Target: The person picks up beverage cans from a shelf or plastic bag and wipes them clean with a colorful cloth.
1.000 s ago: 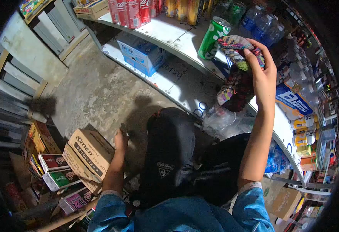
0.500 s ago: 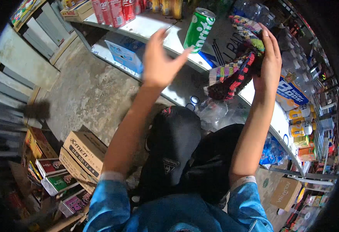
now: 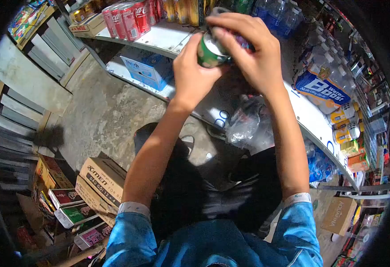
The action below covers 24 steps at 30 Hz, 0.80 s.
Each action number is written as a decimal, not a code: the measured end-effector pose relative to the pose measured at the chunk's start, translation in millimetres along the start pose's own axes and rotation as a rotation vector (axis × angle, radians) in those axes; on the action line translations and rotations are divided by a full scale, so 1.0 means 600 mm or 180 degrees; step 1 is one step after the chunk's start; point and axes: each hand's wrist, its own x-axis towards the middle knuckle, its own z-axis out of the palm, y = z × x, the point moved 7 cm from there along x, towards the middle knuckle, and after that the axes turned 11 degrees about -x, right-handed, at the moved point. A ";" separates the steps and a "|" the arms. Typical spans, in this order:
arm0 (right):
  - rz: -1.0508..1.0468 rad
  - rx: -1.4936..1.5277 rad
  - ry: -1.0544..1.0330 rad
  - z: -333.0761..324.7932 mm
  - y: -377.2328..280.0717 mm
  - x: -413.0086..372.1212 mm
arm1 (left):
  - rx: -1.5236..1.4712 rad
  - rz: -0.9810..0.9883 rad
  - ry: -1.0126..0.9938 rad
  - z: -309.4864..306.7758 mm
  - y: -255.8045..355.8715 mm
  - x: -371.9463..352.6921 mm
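My left hand [image 3: 192, 78] is closed around a green Sprite can [image 3: 207, 58], which is tilted so that one pale end faces me. Over the can's far side curls my right hand [image 3: 259, 55], with a multicoloured knitted cloth [image 3: 245, 42] bunched under its fingers. Most of the cloth is hidden by that hand, and it appears to press against the can. Both hands are above the front edge of a white shelf [image 3: 168, 42].
Red Coca-Cola cans [image 3: 126, 20] and yellow cans [image 3: 177, 11] stand on the shelf. Bottles with a Water Boost label [image 3: 321, 84] are to the right. Below lie clear plastic bags [image 3: 248, 127] and a blue-white box [image 3: 144, 73]. Cardboard boxes [image 3: 99, 178] sit at lower left.
My left hand, open beside the standing can before, now grips it and has it tilted. My right hand has moved left with the cloth onto the can.
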 end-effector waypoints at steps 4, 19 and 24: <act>0.0540 0.0422 0.0004 0.035 -0.022 -0.034 | 0.0072 0.0162 0.0055 -0.032 -0.013 -0.011; -0.0468 -0.0612 0.0247 0.054 -0.056 -0.018 | 0.0088 0.0136 0.0214 -0.069 -0.014 -0.007; -0.1244 -0.0577 -0.0090 0.050 -0.134 -0.029 | -0.0670 -0.0006 -0.0077 -0.063 -0.049 -0.011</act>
